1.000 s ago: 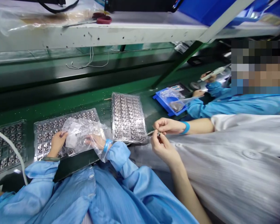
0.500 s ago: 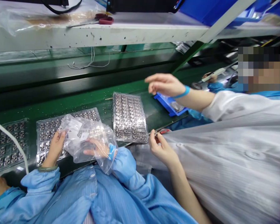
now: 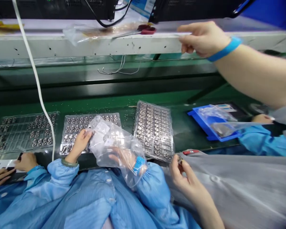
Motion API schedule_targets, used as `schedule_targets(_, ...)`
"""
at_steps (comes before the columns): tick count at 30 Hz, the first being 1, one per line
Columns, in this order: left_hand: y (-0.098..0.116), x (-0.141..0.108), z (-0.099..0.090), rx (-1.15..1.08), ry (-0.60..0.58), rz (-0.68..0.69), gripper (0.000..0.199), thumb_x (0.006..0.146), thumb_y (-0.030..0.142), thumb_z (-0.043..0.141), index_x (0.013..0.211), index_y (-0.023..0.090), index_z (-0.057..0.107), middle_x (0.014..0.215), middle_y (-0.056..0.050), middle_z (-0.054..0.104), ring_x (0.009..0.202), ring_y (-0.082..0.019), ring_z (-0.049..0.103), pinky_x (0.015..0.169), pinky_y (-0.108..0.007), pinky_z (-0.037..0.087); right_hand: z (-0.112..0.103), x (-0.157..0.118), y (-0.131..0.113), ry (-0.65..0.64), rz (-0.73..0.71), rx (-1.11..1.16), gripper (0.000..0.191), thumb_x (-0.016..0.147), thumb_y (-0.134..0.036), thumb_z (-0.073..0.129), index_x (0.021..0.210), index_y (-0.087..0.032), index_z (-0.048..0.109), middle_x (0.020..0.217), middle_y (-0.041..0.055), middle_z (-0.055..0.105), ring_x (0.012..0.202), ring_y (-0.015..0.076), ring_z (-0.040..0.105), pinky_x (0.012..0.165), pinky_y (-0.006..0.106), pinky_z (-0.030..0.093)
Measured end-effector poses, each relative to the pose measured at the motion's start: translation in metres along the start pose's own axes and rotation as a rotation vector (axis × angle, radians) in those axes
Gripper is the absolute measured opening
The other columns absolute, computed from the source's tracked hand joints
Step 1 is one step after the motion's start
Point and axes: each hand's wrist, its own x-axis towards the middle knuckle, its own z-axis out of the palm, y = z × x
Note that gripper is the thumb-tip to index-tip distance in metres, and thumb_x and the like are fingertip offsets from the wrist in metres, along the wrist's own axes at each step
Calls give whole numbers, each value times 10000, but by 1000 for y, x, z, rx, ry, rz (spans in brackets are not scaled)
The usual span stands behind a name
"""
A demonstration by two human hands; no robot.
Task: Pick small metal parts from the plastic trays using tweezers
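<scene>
A clear plastic bag (image 3: 114, 149) is held between the two grips, over the right end of a blister tray of small metal parts (image 3: 92, 122). Its left side is pinched by the closed left grip (image 3: 78, 146); the right grip (image 3: 121, 157), seen through the film, is closed on it too. A second tray (image 3: 153, 130) lies just beside it on the green conveyor belt (image 3: 186, 136). A small part (image 3: 180, 159) is pinched nearby by a co-worker's hand (image 3: 183, 178).
</scene>
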Motion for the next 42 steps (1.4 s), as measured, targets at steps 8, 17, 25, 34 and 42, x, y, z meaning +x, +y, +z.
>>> schedule_targets(8,1,-10,7,8,-88,41,461,777,449,573,1088,118,496,1093,-125,579,996,-181,561,870,-299,423,1,12,10,-27,-224,-747,222,703,108,526,625,-74,626,845,80,605,1045,144,527,820,164,500)
schedule_targets(17,-3,-14,16,43,-128,39,519,753,434,600,1135,111,461,1156,-136,548,1052,-194,535,932,-323,396,3,13,25,-165,-257,-1056,75,732,1,588,705,-64,616,843,79,585,911,134,531,829,187,480)
schedule_targets(25,-7,-17,32,47,-165,15,635,705,540,598,1132,89,467,1192,-150,528,1088,-226,517,972,-337,367,20,-6,18,-114,-83,-981,150,722,101,511,820,35,603,897,83,603,956,103,527,859,181,473)
schedule_targets(34,-25,3,47,-11,-174,-66,758,592,605,658,1133,103,486,1258,-154,488,1197,-262,437,1058,-375,285,46,-18,15,-38,-57,-1034,185,687,126,525,844,37,568,820,43,595,861,71,553,810,156,480)
schedule_targets(42,-37,1,40,18,-201,-80,726,633,566,657,1166,104,486,1247,-133,504,1181,-232,454,1038,-336,316,70,-37,-18,-124,-147,-1069,192,697,126,451,839,28,535,887,86,572,905,109,558,819,258,500)
